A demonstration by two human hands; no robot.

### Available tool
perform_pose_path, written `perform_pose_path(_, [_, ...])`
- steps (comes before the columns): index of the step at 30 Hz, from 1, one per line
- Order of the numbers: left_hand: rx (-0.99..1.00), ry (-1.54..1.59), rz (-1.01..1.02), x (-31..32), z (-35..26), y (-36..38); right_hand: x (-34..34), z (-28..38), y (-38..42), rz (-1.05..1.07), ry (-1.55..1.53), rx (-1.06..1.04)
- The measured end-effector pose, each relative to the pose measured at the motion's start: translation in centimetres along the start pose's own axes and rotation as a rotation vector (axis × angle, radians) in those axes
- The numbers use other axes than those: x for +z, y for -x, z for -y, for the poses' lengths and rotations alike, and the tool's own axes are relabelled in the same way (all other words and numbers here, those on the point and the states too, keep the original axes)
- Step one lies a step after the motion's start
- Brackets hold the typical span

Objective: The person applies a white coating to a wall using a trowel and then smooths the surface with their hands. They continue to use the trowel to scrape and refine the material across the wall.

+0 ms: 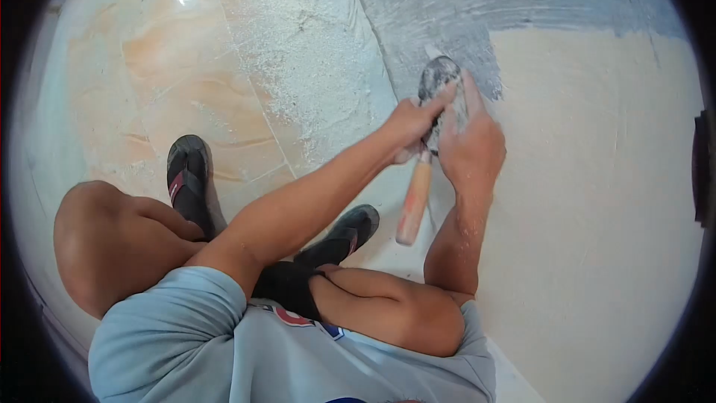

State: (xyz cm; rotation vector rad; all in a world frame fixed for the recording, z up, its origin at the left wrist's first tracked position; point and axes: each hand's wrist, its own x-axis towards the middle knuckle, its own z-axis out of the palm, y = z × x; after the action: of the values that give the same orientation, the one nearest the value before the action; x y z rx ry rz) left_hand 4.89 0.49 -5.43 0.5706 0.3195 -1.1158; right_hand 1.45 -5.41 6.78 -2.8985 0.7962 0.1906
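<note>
Both hands meet at a trowel, whose wooden handle (415,205) points down toward my body. Its blade (440,71) is smeared with dark and whitish material. On the left side, my left hand (414,127) is closed around the blade's edge, with fingers reaching over its face. From the right, my right hand (471,142) is against the blade, its fingers pointing up and partly blurred. Whitish residue marks the right hand and forearm. Behind the blade is a grey coated wall surface (440,0).
Marbled tiles (179,97) with pale powder (298,37) lie at the left. A cream surface (597,179) spans the right, below the grey coating. My feet in dark footwear (190,179) are below left. A dark object (699,168) stands at the right edge.
</note>
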Motion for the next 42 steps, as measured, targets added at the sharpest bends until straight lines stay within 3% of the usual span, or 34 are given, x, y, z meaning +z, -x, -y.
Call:
perform_pose_path(9, [-0.021,-0.035,-0.082,-2.0,-0.4,-2.2,1.5,0.7,-2.0,0.072,0.083,-0.039])
perform_pose_path(13, [-0.003,0.039,0.055,-0.3,0.0,-0.4,0.1,0.8,-0.5,0.033,0.077,0.023])
perform_pose_path(15, [-0.024,-0.072,-0.065,-1.6,-0.5,-1.9,0.6,1.3,-1.6,0.046,0.102,0.02])
perform_pose_path(24, [0.001,-0.006,0.013,-0.5,-0.3,-0.5,0.4,0.5,-0.5,-0.013,0.054,-0.046])
perform_pose_path(30, [0.02,-0.06,-0.052,-2.7,-0.6,-2.5,1.7,1.1,-1.6,0.052,0.103,-0.046])
perform_pose_path(35, [0.029,-0.004,0.037,-1.6,0.0,-1.5,0.2,1.1,-0.7,0.064,0.089,0.015])
perform_pose_path(37, [-0.05,-0.129,0.01,-3.0,-0.4,-2.7,1.2,1.3,-2.0,0.063,0.094,-0.024])
perform_pose_path(42, [-0.009,-0.152,0.074,-3.3,-0.2,-2.8,1.0,1.2,-1.7,0.099,0.132,-0.043])
